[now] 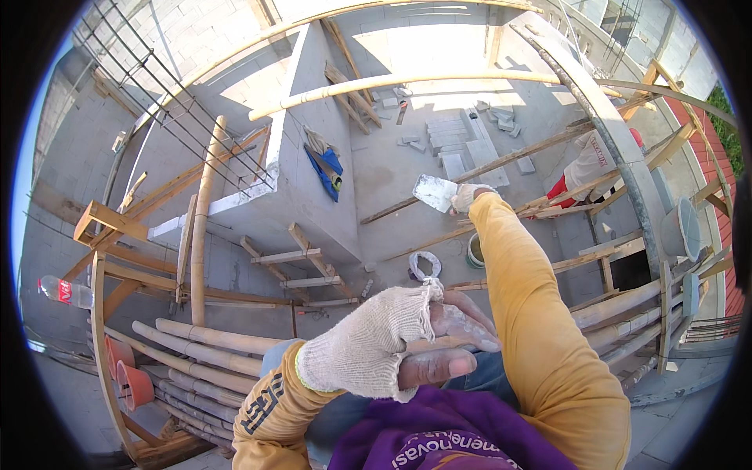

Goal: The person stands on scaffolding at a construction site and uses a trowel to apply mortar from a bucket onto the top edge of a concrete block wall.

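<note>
My right arm, in a yellow sleeve, reaches far forward. The right hand [470, 197], in a pale knit glove, is closed on a flat rectangular trowel [434, 193] with a whitish-grey blade. The trowel is held in the air over the lower floor; its handle is mostly hidden in the hand. My left hand [415, 337] is close in front of my body, in a cream knit glove that leaves the dusty fingers bare. Its fingers are stretched out and its thumb stands apart, with nothing seen in it. Beyond it are a white-rimmed container [424, 266] and a bucket [475, 252].
Bamboo poles [211, 356] and timber framing surround me. A long bamboo pole [407, 81] crosses ahead. Below lie stacked grey blocks [450, 141]. A person [587, 164] works lower right. Orange buckets [137, 385] and a bottle [66, 291] are left; a grey basin [680, 229] is right.
</note>
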`<state>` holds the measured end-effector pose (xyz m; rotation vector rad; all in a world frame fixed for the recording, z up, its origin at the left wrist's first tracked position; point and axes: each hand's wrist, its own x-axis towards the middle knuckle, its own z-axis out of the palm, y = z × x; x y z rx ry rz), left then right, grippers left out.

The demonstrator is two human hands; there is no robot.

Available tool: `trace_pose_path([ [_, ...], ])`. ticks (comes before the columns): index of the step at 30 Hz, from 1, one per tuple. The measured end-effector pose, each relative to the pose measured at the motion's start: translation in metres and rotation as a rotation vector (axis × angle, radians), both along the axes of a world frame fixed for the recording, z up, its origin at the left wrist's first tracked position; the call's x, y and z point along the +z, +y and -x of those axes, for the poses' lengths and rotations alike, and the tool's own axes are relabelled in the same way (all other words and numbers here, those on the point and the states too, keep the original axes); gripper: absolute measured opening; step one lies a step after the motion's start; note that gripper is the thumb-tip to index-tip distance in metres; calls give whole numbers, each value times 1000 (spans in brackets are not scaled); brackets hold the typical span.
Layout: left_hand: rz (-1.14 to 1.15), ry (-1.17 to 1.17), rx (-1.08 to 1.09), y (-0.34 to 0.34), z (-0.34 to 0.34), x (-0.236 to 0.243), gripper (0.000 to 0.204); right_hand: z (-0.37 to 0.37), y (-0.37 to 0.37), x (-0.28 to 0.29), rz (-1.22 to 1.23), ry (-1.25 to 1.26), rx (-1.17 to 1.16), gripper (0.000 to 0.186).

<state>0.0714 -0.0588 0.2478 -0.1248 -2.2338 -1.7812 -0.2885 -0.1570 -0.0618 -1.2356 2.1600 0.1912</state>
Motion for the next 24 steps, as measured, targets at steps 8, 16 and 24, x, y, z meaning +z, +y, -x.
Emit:
trace_pose_path([
  [8, -734, 984, -13, 51, 34, 52, 23, -6, 15, 21, 12, -47, -2, 37],
  [16, -572, 1031, -248, 37, 40, 30, 24, 15, 16, 17, 69, -32, -17, 34],
  [24, -876, 702, -369, 54, 33, 13, 28, 10, 25, 26, -79, -183, -155, 33],
])
